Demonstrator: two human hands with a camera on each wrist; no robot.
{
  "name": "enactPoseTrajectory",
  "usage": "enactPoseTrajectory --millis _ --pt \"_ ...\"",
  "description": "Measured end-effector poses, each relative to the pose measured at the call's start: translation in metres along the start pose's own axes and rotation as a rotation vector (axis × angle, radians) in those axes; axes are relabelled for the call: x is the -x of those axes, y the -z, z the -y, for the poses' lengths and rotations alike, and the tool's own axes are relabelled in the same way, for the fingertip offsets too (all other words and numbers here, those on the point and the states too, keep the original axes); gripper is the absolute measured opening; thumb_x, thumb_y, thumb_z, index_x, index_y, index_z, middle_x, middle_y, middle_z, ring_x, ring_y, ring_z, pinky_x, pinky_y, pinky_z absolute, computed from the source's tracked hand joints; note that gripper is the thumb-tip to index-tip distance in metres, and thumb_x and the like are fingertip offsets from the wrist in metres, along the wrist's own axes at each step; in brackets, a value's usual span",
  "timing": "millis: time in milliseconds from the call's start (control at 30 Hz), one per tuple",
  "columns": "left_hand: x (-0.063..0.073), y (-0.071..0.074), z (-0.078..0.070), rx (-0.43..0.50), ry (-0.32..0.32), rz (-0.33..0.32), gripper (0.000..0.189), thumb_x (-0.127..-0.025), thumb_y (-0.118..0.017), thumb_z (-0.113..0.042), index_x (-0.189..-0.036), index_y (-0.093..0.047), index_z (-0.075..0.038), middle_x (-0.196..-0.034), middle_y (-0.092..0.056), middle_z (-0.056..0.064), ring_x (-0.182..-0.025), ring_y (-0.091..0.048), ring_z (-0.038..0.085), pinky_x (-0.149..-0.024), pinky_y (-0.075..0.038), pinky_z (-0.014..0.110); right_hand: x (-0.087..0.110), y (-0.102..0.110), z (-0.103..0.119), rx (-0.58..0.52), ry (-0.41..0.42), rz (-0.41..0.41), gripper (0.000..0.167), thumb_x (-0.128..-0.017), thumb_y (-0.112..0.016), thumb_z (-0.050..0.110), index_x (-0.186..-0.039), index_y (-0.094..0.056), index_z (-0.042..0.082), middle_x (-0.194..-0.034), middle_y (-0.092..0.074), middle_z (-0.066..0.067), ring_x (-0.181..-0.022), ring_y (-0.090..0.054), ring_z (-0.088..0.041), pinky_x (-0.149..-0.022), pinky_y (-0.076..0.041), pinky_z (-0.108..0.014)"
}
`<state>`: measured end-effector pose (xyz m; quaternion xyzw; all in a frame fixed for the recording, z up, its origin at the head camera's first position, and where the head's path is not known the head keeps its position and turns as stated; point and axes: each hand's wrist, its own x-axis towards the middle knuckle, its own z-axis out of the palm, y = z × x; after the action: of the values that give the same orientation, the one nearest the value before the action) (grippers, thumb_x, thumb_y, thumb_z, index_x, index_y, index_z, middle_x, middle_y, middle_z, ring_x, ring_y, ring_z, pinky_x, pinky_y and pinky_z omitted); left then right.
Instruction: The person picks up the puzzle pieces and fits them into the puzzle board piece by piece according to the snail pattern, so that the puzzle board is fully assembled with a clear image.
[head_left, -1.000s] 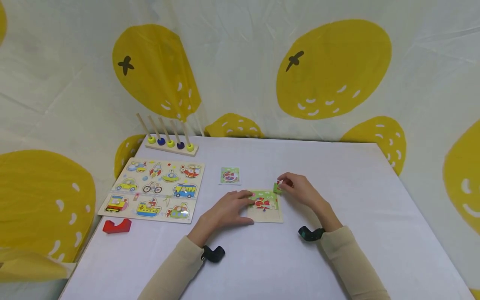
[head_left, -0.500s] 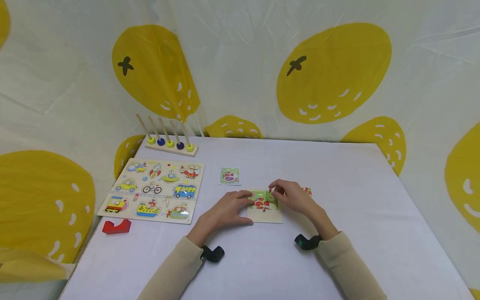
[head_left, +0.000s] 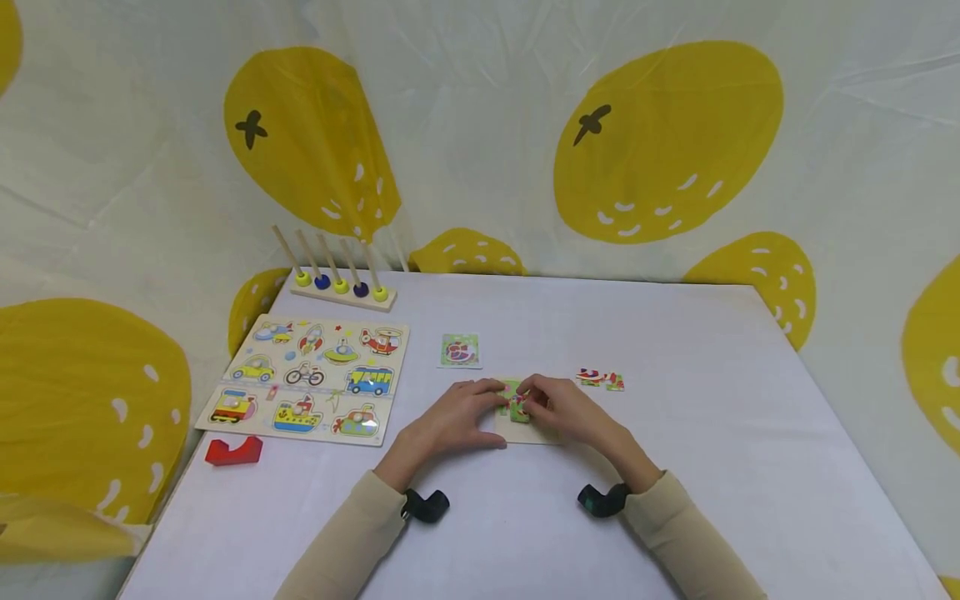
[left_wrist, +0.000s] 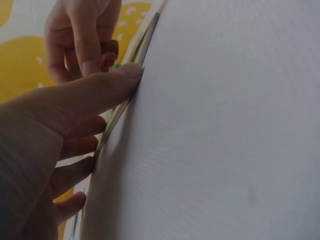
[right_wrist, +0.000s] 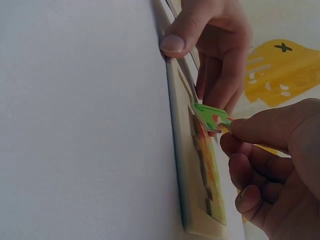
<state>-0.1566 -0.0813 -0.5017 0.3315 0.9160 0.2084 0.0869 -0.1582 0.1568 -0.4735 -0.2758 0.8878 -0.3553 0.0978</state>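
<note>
A small wooden puzzle board (head_left: 525, 434) lies flat on the white table. Green and red pieces fill its upper part, and a bare wood strip shows along the near side. My left hand (head_left: 453, 418) grips the board's left side, thumb at the near corner and fingers toward the far corner. Between thumb and fingertips, my right hand (head_left: 576, 408) pinches a green jigsaw piece (right_wrist: 210, 113) with red and white marks. That piece is tilted close over the board in the right wrist view. Beyond the right hand lie loose red, white and green jigsaw pieces (head_left: 615, 382).
A square picture card (head_left: 460, 352) lies behind the board. To the left is a large vehicle peg puzzle (head_left: 285, 392), with a red curved block (head_left: 234, 452) in front of it. A peg stand (head_left: 343, 297) with yellow and blue beads stands at the far left.
My right hand has carried the green piece leftward from beside the board to over its middle, uncovering the loose pieces on the right. My left hand has stayed in place.
</note>
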Motion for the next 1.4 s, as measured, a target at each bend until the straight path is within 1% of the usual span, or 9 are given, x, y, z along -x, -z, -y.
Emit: enactPoseTrajectory --millis 133,333,500,700,833,1000,1167,1300,1400 --pt "0.0 0.0 0.0 0.008 0.008 0.001 0.068 -0.082 -0.076 -0.055 -0.138 -0.06 -0.02 -0.152 -0.049 -0.004 -0.143 -0.044 0.014 -0.12 -0.034 0.041 0.001 -0.006 0.002 -0.007 -0.005 0.013 0.015 -0.094 -0.064 0.009 -0.109 -0.066 0.008 -0.084 -0.067 0.005 -0.075 -0.057 -0.003 -0.07 -0.05 -0.02" --pt "0.0 0.0 0.0 0.014 0.015 -0.003 0.069 -0.081 -0.077 -0.054 -0.138 -0.06 -0.018 -0.152 -0.049 -0.004 -0.143 -0.044 0.014 -0.12 -0.034 0.04 0.001 -0.013 0.001 0.027 -0.017 0.021 0.013 -0.092 -0.065 0.01 -0.105 -0.069 0.011 -0.08 -0.063 0.009 -0.073 -0.054 -0.003 -0.069 -0.048 -0.019" --pt "0.0 0.0 -0.001 0.009 0.012 -0.004 0.068 -0.081 -0.077 -0.055 -0.137 -0.061 -0.018 -0.152 -0.049 -0.004 -0.142 -0.045 0.014 -0.12 -0.033 0.04 0.001 -0.016 0.002 0.038 -0.002 0.016 0.015 -0.092 -0.068 0.011 -0.107 -0.07 0.011 -0.081 -0.062 0.009 -0.074 -0.054 -0.003 -0.068 -0.048 -0.02" --pt "0.0 0.0 0.0 0.009 0.005 -0.005 0.067 -0.081 -0.077 -0.054 -0.136 -0.062 -0.02 -0.151 -0.05 -0.004 -0.142 -0.044 0.013 -0.12 -0.033 0.04 0.0 -0.02 0.001 0.043 0.021 0.012 0.014 -0.091 -0.07 0.011 -0.105 -0.071 0.01 -0.083 -0.063 0.008 -0.076 -0.055 -0.003 -0.07 -0.049 -0.02" --pt "0.0 0.0 0.001 0.004 0.0 -0.002 0.066 -0.082 -0.077 -0.054 -0.136 -0.062 -0.02 -0.151 -0.05 -0.004 -0.142 -0.044 0.013 -0.12 -0.034 0.04 0.0 -0.023 0.0 0.077 0.05 0.007 0.013 -0.09 -0.072 0.011 -0.103 -0.072 0.011 -0.086 -0.064 0.007 -0.078 -0.055 -0.002 -0.071 -0.05 -0.02" --pt "0.0 0.001 0.0 -0.003 0.001 0.005 0.066 -0.082 -0.076 -0.055 -0.136 -0.061 -0.021 -0.151 -0.05 -0.004 -0.143 -0.044 0.013 -0.12 -0.034 0.04 0.0 -0.024 0.0 0.097 0.06 -0.003 0.012 -0.09 -0.073 0.013 -0.102 -0.072 0.012 -0.088 -0.064 0.007 -0.079 -0.056 -0.002 -0.072 -0.051 -0.021" --pt "0.0 0.001 -0.001 0.0 -0.007 -0.007 0.062 -0.086 -0.072 -0.055 -0.136 -0.062 -0.02 -0.149 -0.052 -0.003 -0.142 -0.045 0.013 -0.119 -0.035 0.041 0.001 -0.023 0.0 0.09 0.057 -0.003 0.013 -0.089 -0.074 0.015 -0.102 -0.072 0.012 -0.087 -0.064 0.008 -0.079 -0.056 -0.001 -0.072 -0.051 -0.02" --pt "0.0 0.0 -0.001 0.003 -0.026 -0.044 0.05 -0.093 -0.066 -0.049 -0.133 -0.064 -0.019 -0.147 -0.055 -0.002 -0.139 -0.048 0.014 -0.117 -0.037 0.042 0.001 -0.023 0.0 0.092 0.059 0.006 0.014 -0.089 -0.074 0.014 -0.103 -0.072 0.012 -0.088 -0.064 0.007 -0.079 -0.057 -0.001 -0.073 -0.051 -0.02" --pt "-0.001 -0.003 0.0 -0.008 -0.033 -0.069 0.044 -0.095 -0.065 -0.045 -0.13 -0.066 -0.018 -0.145 -0.056 -0.001 -0.137 -0.051 0.014 -0.116 -0.039 0.043 0.0 -0.023 0.001 0.093 0.055 0.014 0.014 -0.089 -0.073 0.013 -0.103 -0.072 0.011 -0.089 -0.065 0.006 -0.081 -0.058 -0.002 -0.074 -0.052 -0.021"
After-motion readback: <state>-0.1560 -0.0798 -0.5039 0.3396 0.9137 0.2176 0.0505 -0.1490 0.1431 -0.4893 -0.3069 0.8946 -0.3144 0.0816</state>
